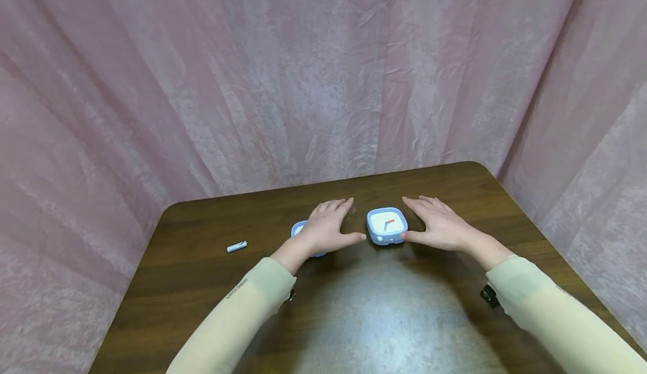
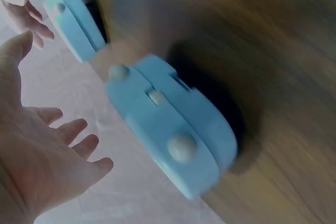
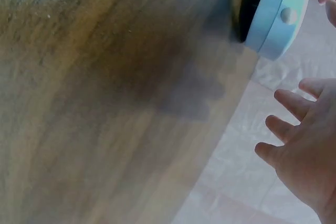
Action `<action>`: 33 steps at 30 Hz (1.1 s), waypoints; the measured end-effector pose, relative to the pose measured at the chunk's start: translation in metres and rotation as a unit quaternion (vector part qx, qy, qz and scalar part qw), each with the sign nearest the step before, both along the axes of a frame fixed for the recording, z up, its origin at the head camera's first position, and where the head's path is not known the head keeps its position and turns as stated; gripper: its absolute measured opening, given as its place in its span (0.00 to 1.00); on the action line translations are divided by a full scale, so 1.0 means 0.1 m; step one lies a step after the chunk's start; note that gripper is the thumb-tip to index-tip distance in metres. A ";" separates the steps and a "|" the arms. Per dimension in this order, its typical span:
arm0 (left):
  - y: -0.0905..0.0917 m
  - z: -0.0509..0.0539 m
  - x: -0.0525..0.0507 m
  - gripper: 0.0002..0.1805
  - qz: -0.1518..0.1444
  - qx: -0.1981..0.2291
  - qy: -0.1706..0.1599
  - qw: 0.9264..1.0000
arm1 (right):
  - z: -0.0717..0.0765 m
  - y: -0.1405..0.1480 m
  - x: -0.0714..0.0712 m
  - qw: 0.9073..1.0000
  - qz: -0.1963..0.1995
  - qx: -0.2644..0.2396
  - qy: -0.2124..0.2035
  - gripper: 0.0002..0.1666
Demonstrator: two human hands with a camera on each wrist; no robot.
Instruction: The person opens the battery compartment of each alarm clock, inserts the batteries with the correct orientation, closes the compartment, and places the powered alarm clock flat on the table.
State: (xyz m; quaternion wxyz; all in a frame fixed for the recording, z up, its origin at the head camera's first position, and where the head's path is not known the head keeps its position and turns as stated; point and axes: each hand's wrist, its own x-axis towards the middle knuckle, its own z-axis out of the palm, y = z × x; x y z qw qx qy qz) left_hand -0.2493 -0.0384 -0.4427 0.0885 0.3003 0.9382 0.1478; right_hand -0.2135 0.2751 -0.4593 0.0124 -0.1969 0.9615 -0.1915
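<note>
the grip of the left hand (image 1: 327, 231) was wide and empty, fingers apart, poised over the left clock (image 2: 168, 124); that of the right hand (image 1: 438, 225) was spread as well, its thumb near the right clock (image 1: 387, 225), though whether it touched i could not tell. both blue clocks sat on the desk (image 1: 192, 301), one partly hidden by the left hand, the other between the hands. they looked light, stiff and rather slick, likely plastic, the faces easiest to mark; the opposite side walls seemed the best hold, clear of the pale knobs (image 2: 181, 148). farther left lay a small battery (image 1: 237, 246).
</note>
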 end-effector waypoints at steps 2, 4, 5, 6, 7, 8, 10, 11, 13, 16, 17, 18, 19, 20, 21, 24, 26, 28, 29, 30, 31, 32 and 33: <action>-0.08 0.01 0.01 0.55 0.003 -0.006 0.002 1.000 | 0.01 -0.01 0.00 1.000 0.008 0.016 0.015 0.58; -0.15 0.01 0.02 0.55 0.005 -0.013 0.006 1.000 | 0.02 -0.02 0.00 0.999 0.015 0.028 0.024 0.58; -0.19 0.01 0.03 0.54 0.007 -0.015 0.009 1.000 | 0.03 -0.03 0.00 0.999 0.018 0.030 0.027 0.58; -0.22 0.02 0.03 0.54 0.008 -0.017 0.011 1.000 | 0.04 -0.04 0.00 0.999 0.021 0.031 0.031 0.57; -0.26 0.02 0.04 0.54 0.011 -0.019 0.013 1.000 | 0.05 -0.05 0.00 0.999 0.023 0.034 0.033 0.57; -0.29 0.02 0.04 0.54 0.013 -0.019 0.015 1.000 | 0.06 -0.06 0.00 0.999 0.025 0.035 0.034 0.57; -0.37 0.03 0.05 0.54 0.019 -0.019 0.017 0.999 | 0.08 -0.08 0.00 0.998 0.028 0.035 0.034 0.57; -0.41 0.04 0.05 0.54 0.023 -0.018 0.017 0.999 | 0.09 -0.10 -0.01 0.998 0.030 0.034 0.033 0.57; -0.50 0.04 0.06 0.54 0.031 -0.010 0.014 0.999 | 0.12 -0.13 -0.01 0.999 0.032 0.032 0.028 0.57; -0.63 0.05 0.08 0.54 0.042 0.009 0.007 0.999 | 0.17 -0.18 -0.02 0.999 0.039 0.025 0.020 0.57; -0.67 0.05 0.09 0.54 0.045 0.016 0.004 0.999 | 0.18 -0.21 -0.03 0.999 0.042 0.022 0.018 0.57; -0.72 0.05 0.10 0.54 0.047 0.023 0.002 0.999 | 0.19 -0.23 -0.03 0.999 0.044 0.020 0.015 0.57; -0.76 0.05 0.10 0.54 0.049 0.028 0.000 0.998 | 0.19 -0.25 -0.04 0.999 0.048 0.019 0.013 0.56; -0.79 0.05 0.11 0.54 0.051 0.033 -0.002 0.998 | 0.19 -0.28 -0.05 0.998 0.051 0.016 0.011 0.56; -0.83 0.04 0.11 0.54 0.053 0.035 -0.003 0.998 | 0.20 -0.30 -0.06 0.998 0.055 0.013 0.009 0.56; -0.93 0.03 0.13 0.53 0.059 0.040 -0.009 0.997 | 0.20 -0.39 -0.07 0.998 0.063 0.008 0.005 0.56; -0.99 0.02 0.14 0.53 0.061 0.043 -0.012 0.997 | 0.22 -0.46 -0.08 0.998 0.068 0.006 0.001 0.56; -1.04 0.01 0.16 0.53 0.064 0.047 -0.016 0.997 | 0.25 -0.54 -0.09 0.997 0.072 0.006 -0.001 0.56; -1.07 0.01 0.16 0.53 0.066 0.047 -0.017 0.997 | 0.26 -0.58 -0.09 0.997 0.075 0.005 0.000 0.56; -1.09 0.00 0.17 0.53 0.065 0.050 -0.018 0.996 | 0.27 -0.62 -0.10 0.997 0.077 0.005 0.000 0.56; -1.12 0.00 0.17 0.53 0.063 0.050 -0.020 0.997 | 0.28 -0.66 -0.11 0.997 0.080 0.008 0.001 0.56; -1.14 0.00 0.18 0.53 0.062 0.052 -0.021 0.996 | 0.28 -0.70 -0.12 0.997 0.083 0.008 0.001 0.57; -1.16 0.00 0.18 0.53 0.061 0.053 -0.024 0.996 | 0.29 -0.74 -0.12 0.996 0.086 0.008 0.001 0.57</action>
